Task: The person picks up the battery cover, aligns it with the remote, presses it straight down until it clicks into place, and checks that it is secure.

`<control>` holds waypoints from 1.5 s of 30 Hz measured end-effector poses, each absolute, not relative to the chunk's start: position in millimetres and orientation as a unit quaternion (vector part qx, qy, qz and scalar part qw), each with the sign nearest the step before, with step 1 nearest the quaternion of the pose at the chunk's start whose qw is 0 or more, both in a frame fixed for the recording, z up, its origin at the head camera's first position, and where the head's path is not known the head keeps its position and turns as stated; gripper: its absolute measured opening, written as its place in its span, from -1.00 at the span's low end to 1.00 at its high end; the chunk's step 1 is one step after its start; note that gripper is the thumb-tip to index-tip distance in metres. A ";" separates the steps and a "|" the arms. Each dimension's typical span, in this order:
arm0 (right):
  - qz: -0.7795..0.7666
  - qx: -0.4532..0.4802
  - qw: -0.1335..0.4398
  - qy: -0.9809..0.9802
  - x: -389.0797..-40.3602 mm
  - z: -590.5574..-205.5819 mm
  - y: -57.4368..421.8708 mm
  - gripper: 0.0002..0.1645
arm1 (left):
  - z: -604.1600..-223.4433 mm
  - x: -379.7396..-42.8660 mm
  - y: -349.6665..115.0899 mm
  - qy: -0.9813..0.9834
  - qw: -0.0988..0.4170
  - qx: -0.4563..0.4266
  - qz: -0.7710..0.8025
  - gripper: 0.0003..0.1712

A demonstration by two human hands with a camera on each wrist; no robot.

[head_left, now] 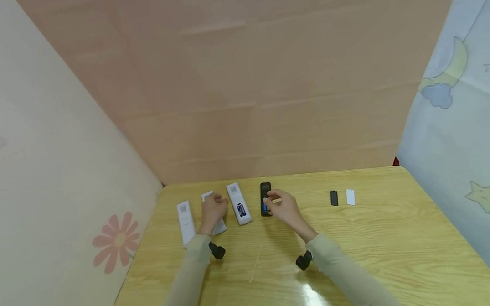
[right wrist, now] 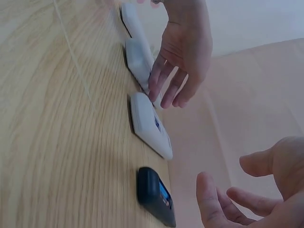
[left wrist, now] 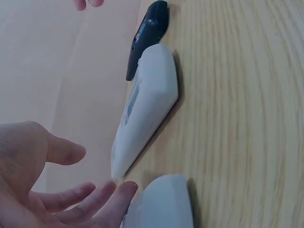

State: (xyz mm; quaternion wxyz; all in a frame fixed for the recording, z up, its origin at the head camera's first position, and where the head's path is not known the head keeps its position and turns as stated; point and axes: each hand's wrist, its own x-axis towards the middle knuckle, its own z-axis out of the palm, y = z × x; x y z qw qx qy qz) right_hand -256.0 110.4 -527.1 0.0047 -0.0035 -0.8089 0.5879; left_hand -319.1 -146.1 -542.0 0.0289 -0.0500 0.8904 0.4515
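My left hand (head_left: 214,209) is over a white remote control (head_left: 220,227), fingers loosely bent and holding nothing; in the left wrist view its fingertips come close to that remote, and I cannot tell whether they touch. To its right lies another white remote control (head_left: 234,197), back up, with a dark battery in its uncovered compartment. My right hand (head_left: 286,208) hovers by a black remote control (head_left: 265,187), whose uncovered compartment shows a blue battery (head_left: 265,206). Thumb and fingers of the right hand (right wrist: 266,194) are apart, with nothing between them.
One more white remote control (head_left: 186,224) lies at the far left of the row. Toward the right of the wooden table (head_left: 380,252) are a black battery cover (head_left: 334,198) and a white battery cover (head_left: 350,197). A tan backdrop (head_left: 259,102) rises behind the table.
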 end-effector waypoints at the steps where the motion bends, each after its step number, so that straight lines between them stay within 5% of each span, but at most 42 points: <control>1: 0.583 -0.004 0.006 -0.812 -256.6 -527.0 113.9 -0.47 | -543.5 -320.2 -145.0 0.891 0.030 -0.050 0.449 -0.46; 13: 0.568 -0.004 0.035 -0.822 -258.2 -522.5 155.4 -0.52 | -553.0 -325.9 -128.5 0.914 0.042 -0.029 0.402 -0.39; 18: 0.560 -0.007 0.040 -0.828 -260.0 -521.4 170.4 -0.48 | -559.9 -333.4 -123.7 0.925 0.043 -0.022 0.376 -0.69; 31: 0.527 -0.011 0.064 -0.847 -265.4 -517.9 212.4 -0.40 | -553.7 -350.4 -102.5 0.948 0.101 -0.023 0.300 -0.37; 42: 0.512 -0.020 0.075 -0.856 -266.5 -514.4 238.1 -0.38 | -553.8 -353.0 -95.5 0.945 0.070 -0.039 0.318 -0.52; 45: 0.504 -0.019 0.079 -0.860 -265.4 -514.0 247.0 -0.37 | -555.0 -353.9 -96.0 0.939 0.075 -0.045 0.332 -0.36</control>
